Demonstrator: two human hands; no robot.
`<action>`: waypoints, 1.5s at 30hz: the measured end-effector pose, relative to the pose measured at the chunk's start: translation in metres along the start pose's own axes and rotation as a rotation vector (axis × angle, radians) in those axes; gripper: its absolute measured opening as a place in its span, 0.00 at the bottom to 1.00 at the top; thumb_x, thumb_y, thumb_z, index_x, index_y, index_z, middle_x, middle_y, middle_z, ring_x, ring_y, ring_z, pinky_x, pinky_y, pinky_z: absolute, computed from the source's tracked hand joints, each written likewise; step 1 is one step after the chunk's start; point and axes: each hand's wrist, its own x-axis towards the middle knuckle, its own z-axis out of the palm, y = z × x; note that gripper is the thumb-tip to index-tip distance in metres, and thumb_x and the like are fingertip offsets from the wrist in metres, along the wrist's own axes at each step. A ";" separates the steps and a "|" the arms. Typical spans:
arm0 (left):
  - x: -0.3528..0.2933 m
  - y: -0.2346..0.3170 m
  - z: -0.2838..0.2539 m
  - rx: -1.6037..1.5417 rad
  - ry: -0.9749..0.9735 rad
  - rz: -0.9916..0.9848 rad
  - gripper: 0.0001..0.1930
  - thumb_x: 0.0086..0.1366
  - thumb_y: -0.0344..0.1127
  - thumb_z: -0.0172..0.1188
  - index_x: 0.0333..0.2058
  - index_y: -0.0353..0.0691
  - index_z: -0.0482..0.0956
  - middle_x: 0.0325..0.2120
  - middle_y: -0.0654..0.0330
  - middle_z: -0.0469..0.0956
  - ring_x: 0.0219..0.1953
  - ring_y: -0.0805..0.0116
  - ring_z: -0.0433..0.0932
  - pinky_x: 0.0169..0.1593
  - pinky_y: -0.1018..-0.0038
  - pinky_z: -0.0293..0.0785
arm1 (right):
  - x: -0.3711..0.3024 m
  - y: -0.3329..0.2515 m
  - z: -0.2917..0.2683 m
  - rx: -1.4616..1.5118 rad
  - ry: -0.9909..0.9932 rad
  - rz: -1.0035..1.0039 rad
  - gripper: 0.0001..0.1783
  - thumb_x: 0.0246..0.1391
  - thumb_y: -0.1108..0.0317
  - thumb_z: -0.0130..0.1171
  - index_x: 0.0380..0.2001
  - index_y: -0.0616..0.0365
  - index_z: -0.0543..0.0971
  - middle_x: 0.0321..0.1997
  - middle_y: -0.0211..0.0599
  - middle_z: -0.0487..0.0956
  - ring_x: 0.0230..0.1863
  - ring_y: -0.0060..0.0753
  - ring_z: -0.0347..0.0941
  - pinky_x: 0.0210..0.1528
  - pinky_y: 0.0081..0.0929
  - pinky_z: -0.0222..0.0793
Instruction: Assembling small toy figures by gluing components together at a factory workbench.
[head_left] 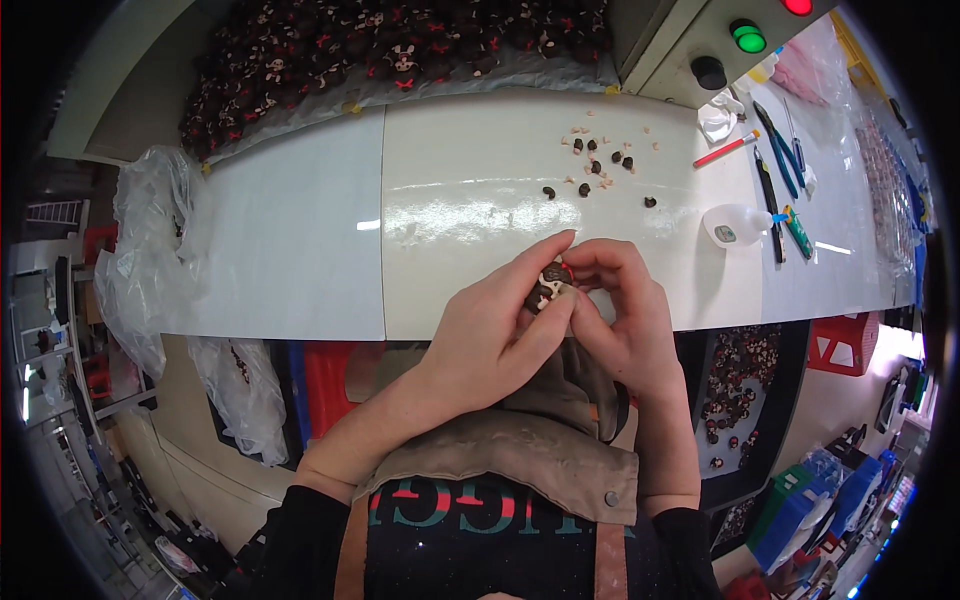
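Close over the near edge of the table, both my hands meet around a small dark-brown figurine (549,289) with cream and red details. My left hand (490,330) cups it from the left, thumb laid against its front. The fingers of my right hand (632,318) curl round its other side, and the right thumb and fingertips press at it. Much of the figurine is hidden by my fingers. Beyond my hands, several tiny dark curled pieces (596,167) and small cream bits (606,183) lie scattered on the white tabletop (460,150).
At right stand a white squeeze bottle (727,226), a red pen-like stick (727,149) and pliers (780,150). Many dark figurines (400,50) fill the back. Below right is a tray with more small pieces (740,390). Clear plastic bags (150,250) hang at left.
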 end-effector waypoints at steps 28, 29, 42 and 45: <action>-0.003 -0.026 0.002 0.369 0.180 0.408 0.30 0.55 0.30 0.55 0.57 0.36 0.60 0.23 0.58 0.76 0.23 0.62 0.76 0.27 0.72 0.71 | 0.002 -0.005 0.003 -0.294 -0.218 -0.072 0.18 0.48 0.78 0.42 0.45 0.64 0.65 0.39 0.45 0.70 0.38 0.41 0.69 0.46 0.31 0.65; -0.002 -0.026 0.003 0.362 0.228 0.423 0.29 0.54 0.32 0.57 0.57 0.39 0.62 0.22 0.59 0.75 0.22 0.62 0.75 0.26 0.70 0.71 | 0.002 -0.005 0.002 -0.292 -0.211 -0.074 0.18 0.48 0.78 0.42 0.45 0.64 0.65 0.39 0.45 0.70 0.38 0.41 0.69 0.46 0.31 0.65; -0.004 -0.019 0.003 0.445 0.171 0.386 0.29 0.52 0.27 0.53 0.56 0.36 0.61 0.20 0.59 0.72 0.20 0.62 0.72 0.26 0.70 0.68 | 0.009 -0.024 -0.019 -0.324 -0.306 -0.059 0.18 0.45 0.76 0.52 0.43 0.62 0.69 0.39 0.43 0.74 0.41 0.41 0.73 0.44 0.30 0.69; -0.004 -0.021 0.004 0.514 0.201 0.415 0.29 0.52 0.27 0.54 0.56 0.37 0.61 0.21 0.59 0.73 0.20 0.61 0.73 0.26 0.69 0.69 | 0.011 -0.030 -0.018 -0.434 -0.351 -0.056 0.18 0.44 0.77 0.53 0.43 0.62 0.69 0.39 0.45 0.73 0.41 0.45 0.72 0.44 0.33 0.69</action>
